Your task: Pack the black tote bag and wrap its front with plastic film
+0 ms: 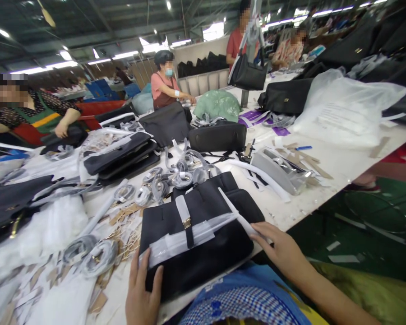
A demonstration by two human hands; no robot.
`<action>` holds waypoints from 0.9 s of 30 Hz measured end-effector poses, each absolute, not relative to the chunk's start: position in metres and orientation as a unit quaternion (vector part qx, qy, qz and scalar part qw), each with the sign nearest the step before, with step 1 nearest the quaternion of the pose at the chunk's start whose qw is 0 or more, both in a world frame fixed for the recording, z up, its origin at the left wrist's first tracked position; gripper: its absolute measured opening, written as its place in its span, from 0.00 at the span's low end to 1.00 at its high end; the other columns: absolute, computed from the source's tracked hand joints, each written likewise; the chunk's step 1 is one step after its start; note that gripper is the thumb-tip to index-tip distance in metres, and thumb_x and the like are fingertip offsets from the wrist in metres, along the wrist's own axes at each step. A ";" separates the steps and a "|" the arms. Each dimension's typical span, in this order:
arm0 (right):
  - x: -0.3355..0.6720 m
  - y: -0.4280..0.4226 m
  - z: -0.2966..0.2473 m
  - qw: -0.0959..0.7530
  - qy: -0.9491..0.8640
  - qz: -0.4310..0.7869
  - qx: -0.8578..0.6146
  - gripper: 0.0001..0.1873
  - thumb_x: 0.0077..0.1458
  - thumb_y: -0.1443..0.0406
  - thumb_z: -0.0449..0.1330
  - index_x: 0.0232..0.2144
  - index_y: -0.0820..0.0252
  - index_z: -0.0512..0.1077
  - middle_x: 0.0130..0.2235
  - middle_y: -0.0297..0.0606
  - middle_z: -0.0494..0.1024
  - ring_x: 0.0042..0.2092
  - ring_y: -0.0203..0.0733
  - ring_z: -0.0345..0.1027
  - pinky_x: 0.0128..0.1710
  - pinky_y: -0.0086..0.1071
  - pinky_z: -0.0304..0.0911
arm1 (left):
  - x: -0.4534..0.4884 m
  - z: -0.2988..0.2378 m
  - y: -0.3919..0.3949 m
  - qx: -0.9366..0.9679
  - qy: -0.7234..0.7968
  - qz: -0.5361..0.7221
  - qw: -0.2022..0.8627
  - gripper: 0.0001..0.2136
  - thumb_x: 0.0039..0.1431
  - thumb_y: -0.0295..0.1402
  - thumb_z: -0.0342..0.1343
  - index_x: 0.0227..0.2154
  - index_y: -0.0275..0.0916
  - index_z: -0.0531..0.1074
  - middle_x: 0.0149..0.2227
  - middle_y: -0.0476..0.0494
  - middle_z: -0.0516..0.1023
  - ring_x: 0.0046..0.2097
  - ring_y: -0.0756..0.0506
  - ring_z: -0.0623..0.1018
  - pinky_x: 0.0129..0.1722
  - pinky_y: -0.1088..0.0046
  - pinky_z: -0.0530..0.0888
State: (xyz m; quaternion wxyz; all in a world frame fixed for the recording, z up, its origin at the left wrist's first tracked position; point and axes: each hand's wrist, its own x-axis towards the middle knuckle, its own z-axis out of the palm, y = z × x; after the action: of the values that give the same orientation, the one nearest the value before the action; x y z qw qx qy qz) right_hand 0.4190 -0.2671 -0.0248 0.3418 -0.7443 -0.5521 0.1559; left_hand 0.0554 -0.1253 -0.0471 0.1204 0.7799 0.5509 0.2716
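1. Your landmark is the black leather handbag with a white-wrapped flap strap and small gold buckle (203, 234). It lies flat at the near edge of the white worktable (325, 167), right in front of you and between your two hands.
2. Your left hand (142, 289) lies on the handbag's near left corner. The fingers are spread and flat on the leather, pressing rather than clasping (nothing is closed in it).
3. Your right hand (280, 250) rests on the handbag's right edge, its fingers stretched over the end of a white plastic-wrapped handle strip (240, 216). You cannot tell whether they pinch the strip or only lie on it.
4. Count: one handbag under your hands and two hands on it, one at each side.
5. Just left of the handbag lie two grey coils of plastic-wrapped strap (91, 255) among brown paper scraps.
6. Beyond the handbag sits a cluster of the same coils (176, 176), too tangled to count.
7. Further beyond it is one long black zipped bag (218, 135), with one green plastic bundle (218, 104) behind that.
8. Beyond the handbag to the left is a stack of flat black bags (122, 155).
9. Far right of the handbag lies a large clear plastic sack (341, 108).
10. Four other people are at work past the handbag along the table.
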 end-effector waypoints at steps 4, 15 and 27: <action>0.428 -0.263 -0.003 0.279 -0.615 0.168 -0.719 0.13 0.63 0.65 0.52 0.44 0.54 0.76 0.46 0.42 0.77 0.48 0.49 0.69 0.49 0.45 0.68 | 0.077 -0.007 -0.120 0.820 0.453 0.343 0.066 0.22 0.66 0.35 0.50 0.61 0.43 0.62 0.65 0.37 0.61 0.65 0.34 0.61 0.65 0.49 0.58; 0.406 -0.270 -0.027 0.372 -0.580 0.094 -0.719 0.18 0.64 0.70 0.48 0.47 0.54 0.74 0.49 0.40 0.77 0.49 0.46 0.71 0.50 0.41 0.69 | 0.269 0.043 -0.068 0.990 -0.067 0.087 0.087 0.17 0.69 0.40 0.50 0.55 0.41 0.68 0.56 0.41 0.74 0.63 0.41 0.67 0.66 0.49 0.55; 0.401 -0.283 -0.032 0.532 -0.310 0.465 -0.636 0.15 0.62 0.51 0.53 0.44 0.52 0.60 0.34 0.34 0.80 0.31 0.43 0.77 0.33 0.35 0.73 | 0.288 0.014 -0.059 0.970 -0.130 0.186 0.082 0.16 0.67 0.41 0.45 0.41 0.36 0.72 0.33 0.40 0.78 0.37 0.43 0.76 0.42 0.63 0.70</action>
State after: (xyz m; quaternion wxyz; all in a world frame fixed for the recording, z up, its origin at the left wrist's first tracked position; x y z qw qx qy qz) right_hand 0.4013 -0.2834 -0.0321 0.5320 -0.6359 -0.3104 0.4650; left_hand 0.2881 -0.0590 0.0143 0.0824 0.9703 -0.1304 0.1863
